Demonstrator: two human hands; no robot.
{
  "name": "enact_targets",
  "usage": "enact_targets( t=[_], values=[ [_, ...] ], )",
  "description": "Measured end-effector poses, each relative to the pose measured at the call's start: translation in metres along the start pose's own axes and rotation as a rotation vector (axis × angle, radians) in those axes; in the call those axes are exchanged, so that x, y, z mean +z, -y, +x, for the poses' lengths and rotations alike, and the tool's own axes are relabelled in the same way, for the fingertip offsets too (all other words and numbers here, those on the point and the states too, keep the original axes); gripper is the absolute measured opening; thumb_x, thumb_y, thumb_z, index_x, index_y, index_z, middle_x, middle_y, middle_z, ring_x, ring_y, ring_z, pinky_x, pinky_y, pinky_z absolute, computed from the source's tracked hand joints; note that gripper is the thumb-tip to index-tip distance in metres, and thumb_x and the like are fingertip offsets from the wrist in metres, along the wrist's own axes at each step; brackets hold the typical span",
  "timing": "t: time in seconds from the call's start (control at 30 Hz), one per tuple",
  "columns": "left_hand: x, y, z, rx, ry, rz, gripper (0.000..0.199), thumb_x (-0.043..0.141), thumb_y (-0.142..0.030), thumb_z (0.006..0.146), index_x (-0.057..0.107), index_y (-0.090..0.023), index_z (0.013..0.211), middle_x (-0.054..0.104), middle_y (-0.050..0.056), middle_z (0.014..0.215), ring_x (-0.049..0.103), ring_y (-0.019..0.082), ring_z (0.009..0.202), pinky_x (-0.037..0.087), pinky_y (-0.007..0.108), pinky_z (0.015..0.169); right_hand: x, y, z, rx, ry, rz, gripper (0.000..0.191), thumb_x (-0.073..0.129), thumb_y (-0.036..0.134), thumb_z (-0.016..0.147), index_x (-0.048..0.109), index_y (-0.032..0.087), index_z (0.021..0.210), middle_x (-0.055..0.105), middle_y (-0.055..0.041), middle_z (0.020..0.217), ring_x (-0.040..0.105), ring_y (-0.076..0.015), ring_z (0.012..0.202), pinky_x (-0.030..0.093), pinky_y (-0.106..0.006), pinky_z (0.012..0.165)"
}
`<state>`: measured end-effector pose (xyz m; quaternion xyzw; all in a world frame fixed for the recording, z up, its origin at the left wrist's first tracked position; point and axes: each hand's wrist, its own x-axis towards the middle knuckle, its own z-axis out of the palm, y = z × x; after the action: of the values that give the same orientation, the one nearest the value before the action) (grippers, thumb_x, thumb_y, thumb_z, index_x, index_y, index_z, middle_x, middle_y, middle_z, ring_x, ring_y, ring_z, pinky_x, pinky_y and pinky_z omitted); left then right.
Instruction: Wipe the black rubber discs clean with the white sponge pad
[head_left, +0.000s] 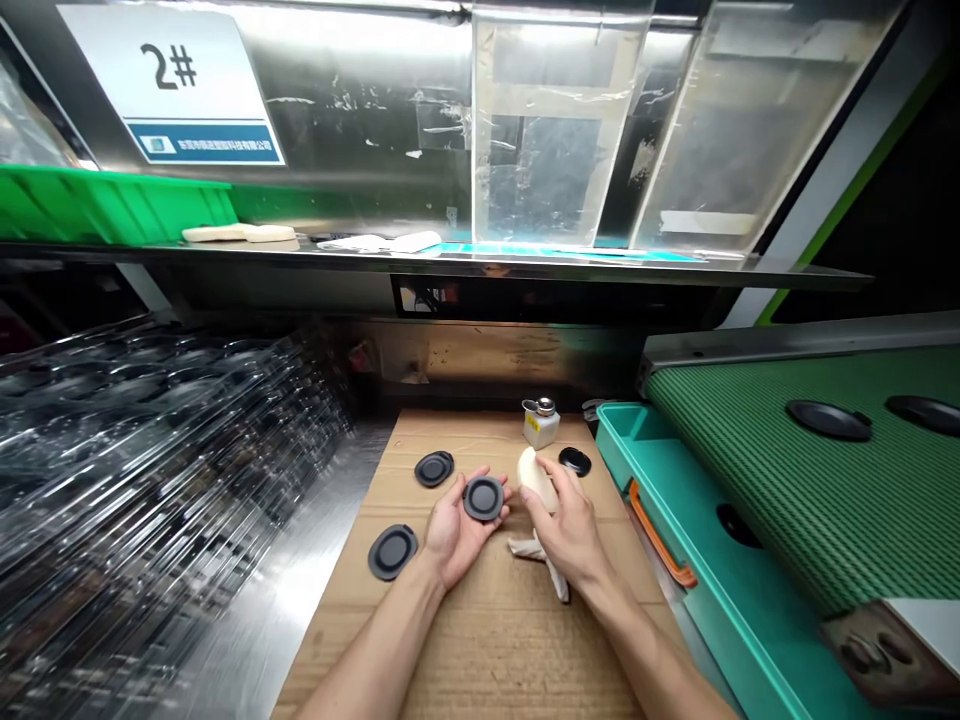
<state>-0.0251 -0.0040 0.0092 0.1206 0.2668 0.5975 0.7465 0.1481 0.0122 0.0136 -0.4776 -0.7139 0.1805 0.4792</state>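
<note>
The left hand [459,530] is palm up, supporting a dark round part [483,498] on the fingers. The right hand [566,515] grips a cream-coloured pad [536,480] between thumb and fingers, just beside the dark round part. Both hands are positioned above a cardboard sheet [517,650].

Surrounding items, on the cardboard sheet:
- Left side: two further dark parts, an upper one [434,469] and a lower one [392,552]; the lower one lies near the left forearm.
- Far end: a white dispenser bottle [541,424]; a glossy black part [574,461] lies near it.
- Beneath the right hand: a crumpled white cloth [555,573], partly covered by that hand.

Lateral boundaries: stacked clear trays [187,450] at left; a teal bin [694,540] and a green conveyor belt [825,480] at right. The belt carries two black parts and overhangs the bin, hiding part of its interior. A metal shelf [525,266] spans the area beyond the cardboard sheet.
</note>
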Motion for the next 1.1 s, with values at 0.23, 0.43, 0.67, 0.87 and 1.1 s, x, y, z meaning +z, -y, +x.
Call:
enact_targets(
  t=[0.23, 0.43, 0.67, 0.87, 1.1],
  values=[
    [0.0, 0.001, 0.002, 0.024, -0.03, -0.013, 0.029, 0.048, -0.028, 0.093, 0.055, -0.011, 0.115, 0.066, 0.018, 0.113, 0.063, 0.026, 0.107, 0.049, 0.042, 0.092, -0.001, 0.017, -0.01, -0.003, 0.319, 0.052, 0.048, 0.063, 0.022, 0.074, 0.055, 0.022, 0.122, 0.058, -0.0064, 0.109, 0.058, -0.0208, 0.098, 0.049, -0.035, 0.088],
    [0.001, 0.007, 0.0, 0.003, 0.002, -0.011, 0.029, 0.051, -0.03, 0.091, 0.057, -0.013, 0.114, 0.065, 0.016, 0.115, 0.061, 0.027, 0.111, 0.046, 0.045, 0.099, 0.004, 0.024, -0.018, -0.143, 0.429, -0.015, 0.048, 0.057, 0.017, 0.076, 0.055, 0.024, 0.123, 0.055, -0.0061, 0.108, 0.056, -0.0196, 0.099, 0.048, -0.033, 0.09],
    [0.001, 0.013, 0.002, 0.04, 0.003, 0.046, 0.027, 0.053, -0.029, 0.09, 0.061, -0.012, 0.11, 0.065, 0.016, 0.117, 0.06, 0.027, 0.113, 0.045, 0.044, 0.1, -0.001, 0.006, -0.009, -0.083, 0.22, -0.201, 0.052, 0.056, 0.019, 0.078, 0.051, 0.02, 0.13, 0.051, -0.0087, 0.108, 0.055, -0.0217, 0.099, 0.05, -0.034, 0.087],
    [0.005, 0.017, -0.002, 0.035, 0.095, 0.125, 0.028, 0.055, -0.029, 0.09, 0.064, -0.011, 0.109, 0.066, 0.015, 0.117, 0.058, 0.026, 0.114, 0.045, 0.039, 0.101, 0.007, 0.014, -0.01, -0.185, 0.272, -0.192, 0.056, 0.055, 0.021, 0.081, 0.046, 0.023, 0.136, 0.05, -0.009, 0.115, 0.055, -0.022, 0.103, 0.051, -0.033, 0.086],
    [0.007, 0.006, -0.006, -0.063, 0.066, 0.106, 0.034, 0.052, -0.033, 0.092, 0.054, -0.013, 0.119, 0.06, 0.02, 0.125, 0.061, 0.03, 0.111, 0.051, 0.043, 0.088, -0.006, -0.018, 0.007, 0.042, 0.023, -0.181, 0.051, 0.057, 0.03, 0.08, 0.054, 0.016, 0.128, 0.053, -0.0117, 0.115, 0.057, -0.0242, 0.106, 0.049, -0.037, 0.093]
  ],
)
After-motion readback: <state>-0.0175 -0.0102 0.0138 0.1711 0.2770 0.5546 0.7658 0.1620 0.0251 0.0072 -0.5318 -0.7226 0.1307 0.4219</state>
